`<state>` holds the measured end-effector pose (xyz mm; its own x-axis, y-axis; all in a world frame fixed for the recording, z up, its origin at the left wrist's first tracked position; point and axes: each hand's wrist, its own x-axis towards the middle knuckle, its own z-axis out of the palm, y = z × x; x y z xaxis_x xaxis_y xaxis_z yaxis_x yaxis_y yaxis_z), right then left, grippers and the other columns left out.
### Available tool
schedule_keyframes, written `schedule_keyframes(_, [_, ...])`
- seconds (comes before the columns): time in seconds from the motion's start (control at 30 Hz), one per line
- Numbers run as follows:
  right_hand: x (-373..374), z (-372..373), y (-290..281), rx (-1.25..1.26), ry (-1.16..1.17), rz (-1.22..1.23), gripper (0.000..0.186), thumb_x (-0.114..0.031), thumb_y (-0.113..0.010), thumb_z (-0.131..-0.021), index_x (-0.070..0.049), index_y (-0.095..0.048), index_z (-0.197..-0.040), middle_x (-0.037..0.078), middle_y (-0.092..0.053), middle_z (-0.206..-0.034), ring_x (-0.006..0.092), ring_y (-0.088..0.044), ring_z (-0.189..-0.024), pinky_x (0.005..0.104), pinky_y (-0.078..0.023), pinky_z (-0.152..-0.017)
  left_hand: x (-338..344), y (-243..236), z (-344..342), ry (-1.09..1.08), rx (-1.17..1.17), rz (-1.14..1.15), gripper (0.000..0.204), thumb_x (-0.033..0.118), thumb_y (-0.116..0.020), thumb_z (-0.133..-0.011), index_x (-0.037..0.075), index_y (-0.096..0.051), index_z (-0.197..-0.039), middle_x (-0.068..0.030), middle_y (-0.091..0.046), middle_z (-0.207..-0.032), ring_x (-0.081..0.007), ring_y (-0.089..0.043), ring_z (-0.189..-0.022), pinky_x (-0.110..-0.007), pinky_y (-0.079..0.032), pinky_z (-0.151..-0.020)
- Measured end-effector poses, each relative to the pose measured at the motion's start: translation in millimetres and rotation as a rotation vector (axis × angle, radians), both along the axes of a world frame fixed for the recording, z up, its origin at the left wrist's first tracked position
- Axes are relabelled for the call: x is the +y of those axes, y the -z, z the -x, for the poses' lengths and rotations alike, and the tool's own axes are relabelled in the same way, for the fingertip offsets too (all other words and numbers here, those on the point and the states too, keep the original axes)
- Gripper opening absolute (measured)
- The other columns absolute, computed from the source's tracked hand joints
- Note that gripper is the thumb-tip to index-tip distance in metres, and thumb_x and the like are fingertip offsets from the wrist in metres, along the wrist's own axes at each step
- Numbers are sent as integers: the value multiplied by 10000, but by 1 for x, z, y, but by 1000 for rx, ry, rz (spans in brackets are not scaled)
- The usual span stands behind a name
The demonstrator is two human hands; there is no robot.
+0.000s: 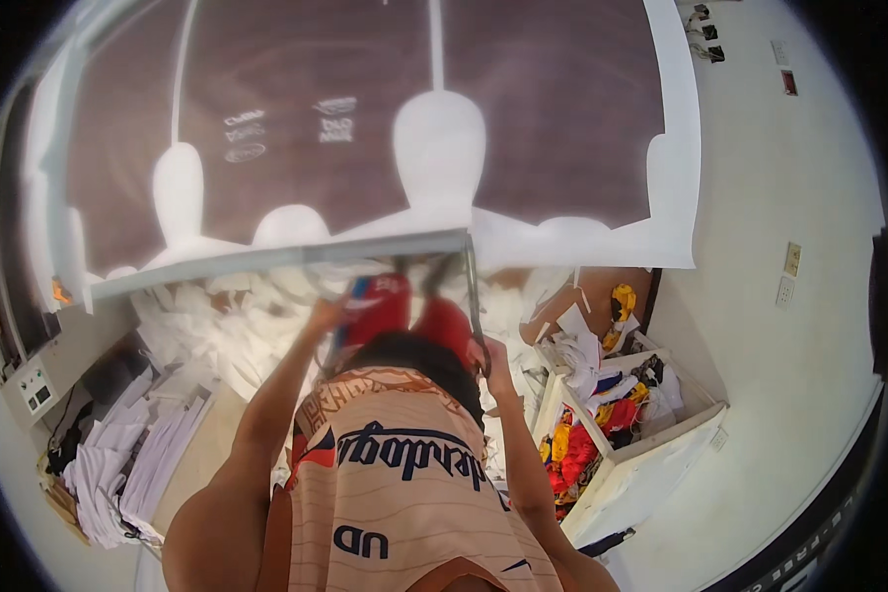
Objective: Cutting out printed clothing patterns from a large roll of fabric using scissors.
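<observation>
A large white sheet printed with broad dark brown-grey panels [553, 109] spreads over the work surface ahead of me. My left hand [323, 318] hangs low beside red and blue cloth [377, 304] below the sheet's near edge; blur hides its fingers. On the other side, my right hand [489, 361] is closed by my black shorts [414, 350], its fingers around a dark curved part. From there a long, thin grey piece [476, 296] reaches up to the sheet's edge; its kind is unclear.
Heaped white scraps [217, 326] lie under the near edge. At right stands a white wooden bin [651, 444] of red, yellow and dark cloth. Stacked white strips [158, 454] sit at lower left, near a grey switch box [35, 392]. A white wall [809, 178] bounds the right.
</observation>
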<state>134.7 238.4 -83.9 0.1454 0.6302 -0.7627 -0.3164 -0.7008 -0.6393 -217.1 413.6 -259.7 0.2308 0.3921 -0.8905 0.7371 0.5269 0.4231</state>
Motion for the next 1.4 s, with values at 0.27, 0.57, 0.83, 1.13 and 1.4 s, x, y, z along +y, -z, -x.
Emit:
schedule_keyframes(0.27, [-47,-15,-19,-66,-15,-1,272,-282,-681,-951,-65,-610,-805,-46,-538,-651,60,-508,-545,231,-387,-501,25,-99,-112,333,-23,-1099,444,315,-756,-845,6,-645,-1143,-202,-683,-1044,-406,-653,-1002,-436,-529,-816])
schedule_keyframes(0.57, [-88,-13,-34,-78,117,-44,240,-232,-752,-920,-41,-629,-841,-47,-554,-652,46,-519,-519,215,-392,-458,44,-91,-218,571,-127,-1271,743,417,-651,-915,103,-368,-1526,-174,-360,-1553,-368,-316,-1449,-577,-250,-1168])
schedule_keyframes(0.83, [-94,-17,-42,-62,157,-8,244,-229,-675,-923,-55,-579,-781,-25,-524,-632,77,-508,-536,242,-388,-495,5,-90,-141,1031,-274,-1403,474,337,-677,-910,137,-611,-1336,-178,-561,-1389,-330,-498,-1342,-513,-399,-1099])
schedule_keyframes(1.13, [-61,-25,-42,-69,68,-51,241,-227,-688,-939,-44,-598,-811,-17,-534,-629,79,-503,-513,240,-384,-485,39,-79,-206,-132,-466,-461,544,419,-714,-917,-7,-630,-1245,-122,-723,-991,-214,-710,-850,-330,-555,-717])
schedule_keyframes(1.4, [15,-31,-16,118,76,-101,443,-462,-589,-988,-69,-552,-788,13,-527,-628,110,-537,-539,281,-420,-509,80,-64,-291,-956,-478,188,467,387,-782,-872,66,-616,-1167,-76,-693,-1053,-202,-693,-913,-339,-506,-738])
